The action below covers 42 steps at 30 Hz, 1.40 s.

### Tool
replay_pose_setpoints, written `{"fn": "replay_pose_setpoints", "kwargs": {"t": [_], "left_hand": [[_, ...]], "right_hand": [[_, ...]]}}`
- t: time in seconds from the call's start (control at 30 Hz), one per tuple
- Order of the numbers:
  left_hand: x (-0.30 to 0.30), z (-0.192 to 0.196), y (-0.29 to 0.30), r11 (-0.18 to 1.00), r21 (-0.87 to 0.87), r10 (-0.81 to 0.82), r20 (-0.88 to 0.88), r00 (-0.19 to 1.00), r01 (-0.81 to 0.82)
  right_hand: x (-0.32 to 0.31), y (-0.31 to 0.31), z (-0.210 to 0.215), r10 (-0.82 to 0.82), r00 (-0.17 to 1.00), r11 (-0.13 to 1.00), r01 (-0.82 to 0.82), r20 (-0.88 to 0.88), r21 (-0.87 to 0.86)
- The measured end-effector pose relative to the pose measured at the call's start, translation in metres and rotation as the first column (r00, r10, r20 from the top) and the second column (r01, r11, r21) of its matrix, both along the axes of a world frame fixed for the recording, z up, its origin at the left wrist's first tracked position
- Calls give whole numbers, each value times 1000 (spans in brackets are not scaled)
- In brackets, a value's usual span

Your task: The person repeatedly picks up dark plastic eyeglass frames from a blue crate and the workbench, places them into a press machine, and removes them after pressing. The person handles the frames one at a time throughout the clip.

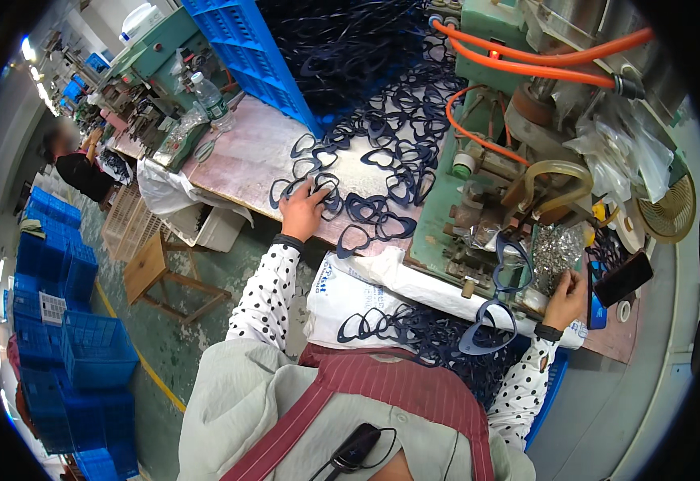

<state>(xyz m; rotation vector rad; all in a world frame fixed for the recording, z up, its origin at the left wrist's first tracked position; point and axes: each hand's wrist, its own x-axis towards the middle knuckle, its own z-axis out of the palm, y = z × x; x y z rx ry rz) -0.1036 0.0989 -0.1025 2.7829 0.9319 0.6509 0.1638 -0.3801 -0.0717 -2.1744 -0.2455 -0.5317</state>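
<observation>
My left hand (303, 213) reaches onto the worktable, fingers stretched out over a dark blue eyeglass frame (328, 196). More such frames lie loose around it and in a heap farther back. At the right, my right hand (566, 302) is beside a pile of small shiny metal parts (556, 255). Its thumb and fingers are pinched together, and whatever they hold is too small to make out. Between that hand and the green machine (438, 232), another eyeglass frame (488, 327) hangs at the machine's front edge. Many frames also lie on the white cloth (350, 293) at my lap.
A blue crate (254, 56) stands tilted at the back, spilling frames. Orange hoses (542, 68) cross above the machine. A dark phone (624, 279) is close by my right hand. At left are a water bottle (212, 103), a wooden stool (157, 268), stacked blue crates (97, 349) and another person (81, 168).
</observation>
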Motion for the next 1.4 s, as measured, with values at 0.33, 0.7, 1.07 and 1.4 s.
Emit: {"fn": "replay_pose_setpoints", "kwargs": {"t": [0.33, 0.7, 1.07, 1.4], "left_hand": [[75, 76, -65, 951, 37, -284, 500, 818, 308], [97, 148, -226, 390, 392, -866, 463, 187, 833], [88, 146, -225, 171, 435, -918, 397, -18, 884], [122, 131, -218, -69, 240, -893, 418, -167, 968]], "right_hand": [[-16, 35, 46, 182, 982, 980, -185, 40, 71], [-74, 93, 126, 559, 807, 767, -415, -192, 490], [-74, 122, 139, 573, 796, 719, -373, -196, 587], [-8, 48, 72, 120, 993, 988, -120, 13, 94]]}}
